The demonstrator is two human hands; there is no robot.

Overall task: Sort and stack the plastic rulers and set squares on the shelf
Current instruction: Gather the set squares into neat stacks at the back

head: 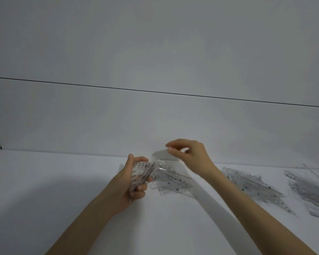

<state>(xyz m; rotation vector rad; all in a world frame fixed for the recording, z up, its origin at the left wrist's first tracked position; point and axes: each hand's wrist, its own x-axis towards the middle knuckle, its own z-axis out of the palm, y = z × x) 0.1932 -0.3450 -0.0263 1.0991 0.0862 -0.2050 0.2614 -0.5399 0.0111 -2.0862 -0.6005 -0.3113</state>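
My left hand [131, 183] grips a small stack of clear set squares [142, 172] with black numbers, held tilted just above the white shelf [63, 190]. Right of it, a loose pile of clear set squares [171, 181] lies flat on the shelf. My right hand [188, 153] hovers over the back of that pile. Its thumb and forefinger pinch a faint, blurred clear set square [163, 155]; its outline is hard to make out.
Two more heaps of clear rulers and set squares lie further right, one [250, 183] at mid-right and one [309, 190] by the frame's edge. The shelf's white back panel [155, 116] rises close behind the piles. Slotted uprights stand at both far sides.
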